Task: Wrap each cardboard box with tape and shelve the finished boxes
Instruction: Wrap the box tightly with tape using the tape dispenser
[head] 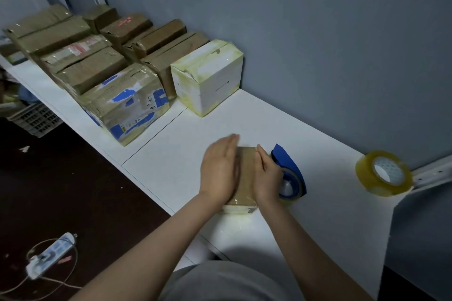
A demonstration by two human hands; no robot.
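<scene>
- white table [318, 215], runs along the wall
- pile of taped boxes [93, 73] at its far left, white box [210, 80] just beside them
- small brown box [245, 178] lies flat near the table's front edge, long axis pointing away from the person
- left hand [219, 173] flat on its left side, fingers straight and together, a bit blurry
- right hand [267, 178] pressed along its right edge, fingers together
- blue dispenser [293, 171] just right of that hand
- tape roll [384, 173] well apart, far right
</scene>
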